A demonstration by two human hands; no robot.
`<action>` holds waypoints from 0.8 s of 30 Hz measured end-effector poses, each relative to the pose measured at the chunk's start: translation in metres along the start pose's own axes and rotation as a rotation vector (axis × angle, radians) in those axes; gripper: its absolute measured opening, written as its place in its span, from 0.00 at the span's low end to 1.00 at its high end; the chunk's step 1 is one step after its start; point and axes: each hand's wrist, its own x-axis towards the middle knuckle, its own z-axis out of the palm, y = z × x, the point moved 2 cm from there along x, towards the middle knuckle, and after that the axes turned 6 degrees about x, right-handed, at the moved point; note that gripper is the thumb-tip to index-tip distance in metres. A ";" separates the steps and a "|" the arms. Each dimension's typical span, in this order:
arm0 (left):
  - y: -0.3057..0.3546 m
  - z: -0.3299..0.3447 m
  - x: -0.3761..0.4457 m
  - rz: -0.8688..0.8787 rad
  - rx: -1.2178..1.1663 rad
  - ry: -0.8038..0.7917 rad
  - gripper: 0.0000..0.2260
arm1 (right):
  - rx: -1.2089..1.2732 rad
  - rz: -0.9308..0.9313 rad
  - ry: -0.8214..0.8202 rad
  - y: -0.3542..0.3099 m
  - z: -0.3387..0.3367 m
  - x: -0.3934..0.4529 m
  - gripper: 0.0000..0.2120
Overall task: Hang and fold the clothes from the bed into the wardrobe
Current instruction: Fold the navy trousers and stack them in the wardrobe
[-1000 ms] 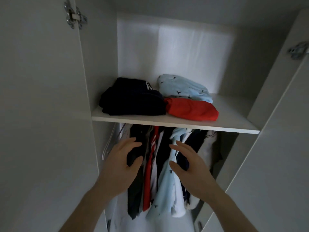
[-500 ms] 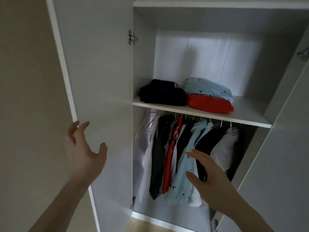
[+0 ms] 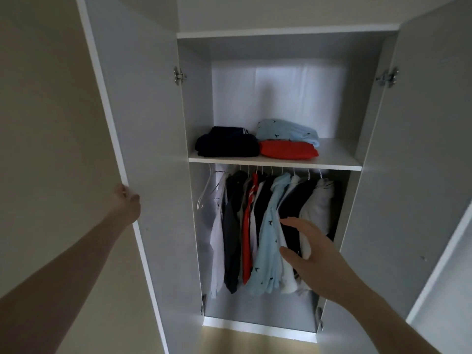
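Observation:
The white wardrobe stands open in front of me. On its shelf (image 3: 337, 157) lie three folded pieces: a dark navy one (image 3: 227, 146), a light blue patterned one (image 3: 286, 129) and a red one (image 3: 288, 150). Several shirts (image 3: 268, 231) hang on hangers from the rail below. My left hand (image 3: 127, 200) grips the outer edge of the left door (image 3: 143, 139). My right hand (image 3: 311, 254) floats in front of the hanging shirts, fingers apart, holding nothing.
The right door (image 3: 413, 175) stands open at the right, with another white panel beyond it. Empty white hangers (image 3: 207, 192) hang at the rail's left end. A beige wall is at the left, and wooden floor shows under the wardrobe.
I have stepped back, so the whole wardrobe shows. My left hand went from the hanging clothes out to the left door's edge and closed on it. My right hand drew back from the shirts.

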 end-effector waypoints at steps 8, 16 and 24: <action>0.028 0.024 -0.037 0.276 0.203 -0.055 0.11 | 0.014 0.023 0.132 0.006 -0.005 -0.001 0.23; 0.084 0.085 -0.053 0.660 0.110 -0.139 0.38 | 0.053 0.072 0.434 0.020 -0.019 0.015 0.22; 0.142 0.180 -0.046 1.089 0.133 -0.114 0.55 | 0.005 0.093 0.780 0.034 -0.063 -0.007 0.27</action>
